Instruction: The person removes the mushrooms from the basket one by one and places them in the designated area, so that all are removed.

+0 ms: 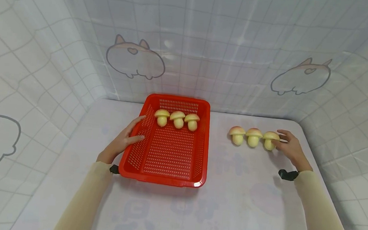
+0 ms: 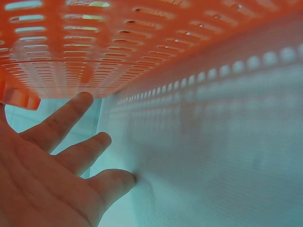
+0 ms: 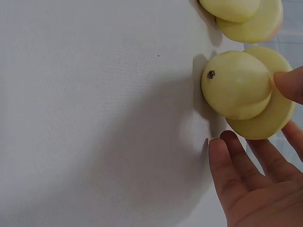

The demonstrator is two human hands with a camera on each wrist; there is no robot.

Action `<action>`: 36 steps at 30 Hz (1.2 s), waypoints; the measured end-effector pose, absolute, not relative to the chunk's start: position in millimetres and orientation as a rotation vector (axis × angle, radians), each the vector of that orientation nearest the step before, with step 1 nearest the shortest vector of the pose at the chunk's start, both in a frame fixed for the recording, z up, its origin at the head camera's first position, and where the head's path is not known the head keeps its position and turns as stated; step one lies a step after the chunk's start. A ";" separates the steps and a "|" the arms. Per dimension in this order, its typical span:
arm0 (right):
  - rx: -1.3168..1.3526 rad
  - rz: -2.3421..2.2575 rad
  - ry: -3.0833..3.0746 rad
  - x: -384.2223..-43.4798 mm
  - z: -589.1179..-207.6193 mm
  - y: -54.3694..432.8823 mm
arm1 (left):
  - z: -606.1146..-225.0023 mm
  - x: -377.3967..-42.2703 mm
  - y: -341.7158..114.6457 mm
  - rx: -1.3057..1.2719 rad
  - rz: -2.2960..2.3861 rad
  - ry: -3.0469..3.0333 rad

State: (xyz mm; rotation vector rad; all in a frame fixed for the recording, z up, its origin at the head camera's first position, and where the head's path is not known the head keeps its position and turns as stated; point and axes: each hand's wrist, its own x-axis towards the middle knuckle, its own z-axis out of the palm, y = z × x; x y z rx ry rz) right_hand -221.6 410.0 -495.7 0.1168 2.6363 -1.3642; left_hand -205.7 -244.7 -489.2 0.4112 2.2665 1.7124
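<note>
A red plastic basket (image 1: 162,180) with slotted walls stands left of centre, holding three toy mushrooms (image 1: 177,119) lined up at its far end. My left hand (image 1: 125,139) rests at its left rim, thumb and a finger reaching over the edge. In the left wrist view, other fingers (image 2: 61,127) spread straight outside the slotted wall. Three more toy mushrooms stand in a row to the right. My right hand (image 1: 289,146) is at the rightmost mushroom (image 3: 236,85); its thumb touches near the cap while the other fingers extend loosely beside and behind the cap.
Two neighbouring mushrooms (image 1: 253,137) (image 1: 237,135) stand just left of the right hand. A pale cloth with faint prints covers the table (image 1: 228,206). Tile-patterned sheets with cartoon animals (image 1: 136,59) rise at the back and both sides.
</note>
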 end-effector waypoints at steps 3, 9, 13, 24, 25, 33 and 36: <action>0.113 -1.371 2.634 -220.0 -493.2 408.6 | -488.8 -205.7 -244.7 0.412 1.709 2.271; 0.115 -1.349 2.629 -218.1 -490.9 408.1 | -488.8 -206.2 -244.1 0.399 1.709 2.273; 0.115 -1.362 2.622 -218.0 -493.3 407.8 | -490.1 -206.6 -244.1 0.394 1.709 2.272; 0.123 -1.312 2.639 -217.8 -496.3 407.2 | -491.5 -206.5 -244.2 0.419 1.741 2.230; 0.121 -1.314 2.639 -217.5 -496.3 406.7 | -491.6 -206.5 -244.2 0.421 1.741 2.230; 0.121 -1.290 2.638 -216.7 -495.2 405.1 | -491.8 -206.9 -244.1 0.434 1.726 2.249; 0.130 -1.280 2.625 -217.1 -495.3 406.0 | -492.1 -207.1 -244.4 0.431 1.726 2.249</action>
